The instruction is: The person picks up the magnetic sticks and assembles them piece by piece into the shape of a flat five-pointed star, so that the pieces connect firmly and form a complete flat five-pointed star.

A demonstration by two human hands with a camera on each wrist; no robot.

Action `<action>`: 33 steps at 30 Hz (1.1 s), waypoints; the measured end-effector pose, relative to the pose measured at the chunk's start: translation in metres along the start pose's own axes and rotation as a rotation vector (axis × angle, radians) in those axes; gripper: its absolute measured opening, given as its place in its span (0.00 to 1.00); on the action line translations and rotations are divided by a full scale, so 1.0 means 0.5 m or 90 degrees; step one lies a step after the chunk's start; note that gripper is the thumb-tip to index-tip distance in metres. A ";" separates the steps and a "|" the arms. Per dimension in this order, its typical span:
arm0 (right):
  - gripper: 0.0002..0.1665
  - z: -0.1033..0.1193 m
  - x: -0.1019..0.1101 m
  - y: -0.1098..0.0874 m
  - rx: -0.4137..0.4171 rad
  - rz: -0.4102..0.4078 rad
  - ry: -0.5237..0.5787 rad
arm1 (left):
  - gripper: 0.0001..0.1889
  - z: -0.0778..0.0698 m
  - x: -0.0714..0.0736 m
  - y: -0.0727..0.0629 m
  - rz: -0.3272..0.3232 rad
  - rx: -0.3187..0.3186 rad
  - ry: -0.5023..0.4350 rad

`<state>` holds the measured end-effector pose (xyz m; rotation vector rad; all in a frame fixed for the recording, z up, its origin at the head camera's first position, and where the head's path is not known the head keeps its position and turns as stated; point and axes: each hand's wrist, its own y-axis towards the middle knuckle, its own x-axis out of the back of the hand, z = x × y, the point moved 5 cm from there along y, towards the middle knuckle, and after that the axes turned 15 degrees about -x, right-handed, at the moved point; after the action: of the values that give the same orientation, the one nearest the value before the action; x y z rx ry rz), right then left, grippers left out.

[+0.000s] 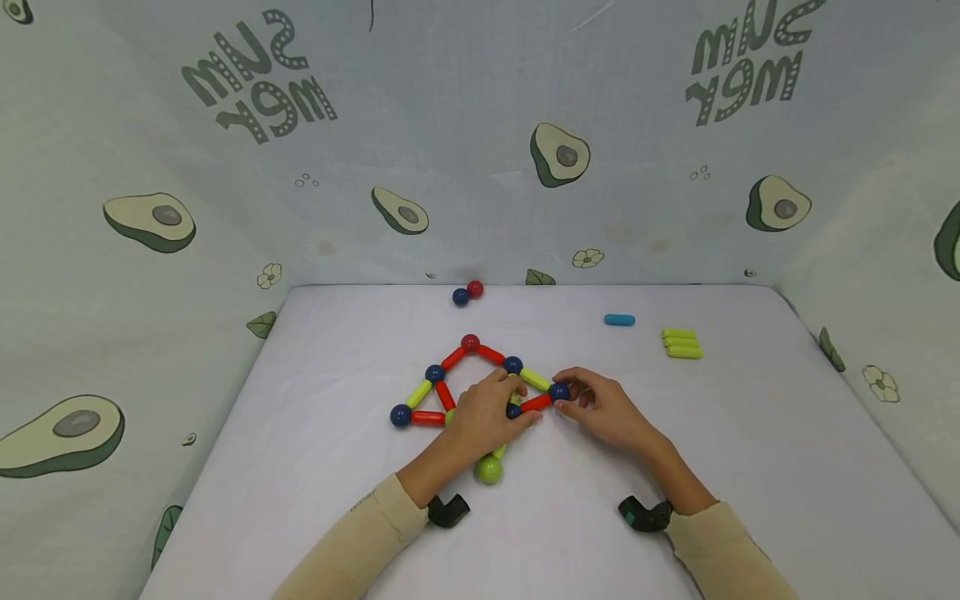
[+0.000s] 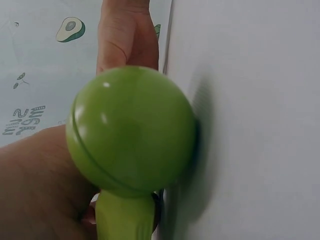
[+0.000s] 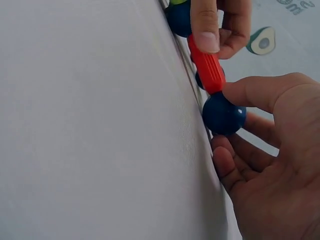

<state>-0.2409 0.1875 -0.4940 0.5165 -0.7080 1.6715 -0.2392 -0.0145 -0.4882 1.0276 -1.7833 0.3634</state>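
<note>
A flat magnetic ball-and-rod figure lies on the white table, made of red and yellow-green rods joined by balls. My right hand pinches the blue ball at its right corner between thumb and fingers. A red rod meets that ball. My left hand reaches over the figure's middle and grips it around an inner blue ball, its thumb on the red rod's end; the hand hides some of the joints. Close to the left wrist camera is a green ball on a yellow-green rod.
Behind the figure lie a loose blue ball and red ball, touching. At the back right are a blue rod and several yellow-green rods side by side. A printed cloth walls the table's back and sides.
</note>
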 end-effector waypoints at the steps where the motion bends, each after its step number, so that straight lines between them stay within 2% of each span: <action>1: 0.22 0.001 0.000 0.000 0.003 -0.001 0.000 | 0.25 0.002 0.001 -0.001 -0.005 0.013 -0.010; 4: 0.21 0.001 -0.001 -0.001 0.005 -0.006 -0.006 | 0.29 0.007 0.006 -0.003 -0.021 0.061 -0.037; 7: 0.21 -0.001 0.002 -0.005 -0.006 -0.009 -0.010 | 0.27 0.009 0.009 -0.005 -0.017 0.099 -0.041; 11: 0.21 -0.021 0.026 -0.009 -0.054 -0.025 -0.015 | 0.20 0.011 0.010 -0.007 0.012 0.104 -0.040; 14: 0.21 -0.048 0.066 -0.010 -0.091 -0.060 -0.026 | 0.16 0.015 0.012 -0.008 0.040 0.080 -0.048; 17: 0.21 -0.079 0.118 -0.007 -0.104 -0.116 -0.048 | 0.15 0.019 0.017 -0.009 0.066 0.047 -0.058; 23: 0.25 -0.149 0.209 -0.002 -0.118 -0.225 -0.101 | 0.19 0.019 0.023 -0.016 0.101 -0.017 -0.068; 27: 0.27 -0.184 0.243 -0.002 -0.149 -0.245 -0.134 | 0.20 0.012 0.025 -0.024 0.122 -0.056 -0.058; 33: 0.25 -0.206 0.258 0.003 -0.171 -0.266 -0.165 | 0.18 0.004 0.032 -0.041 0.151 -0.115 -0.048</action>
<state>-0.2658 0.3501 -0.4814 0.6443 -0.9263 1.1125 -0.2267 -0.0355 -0.4793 0.7130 -1.9727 0.3045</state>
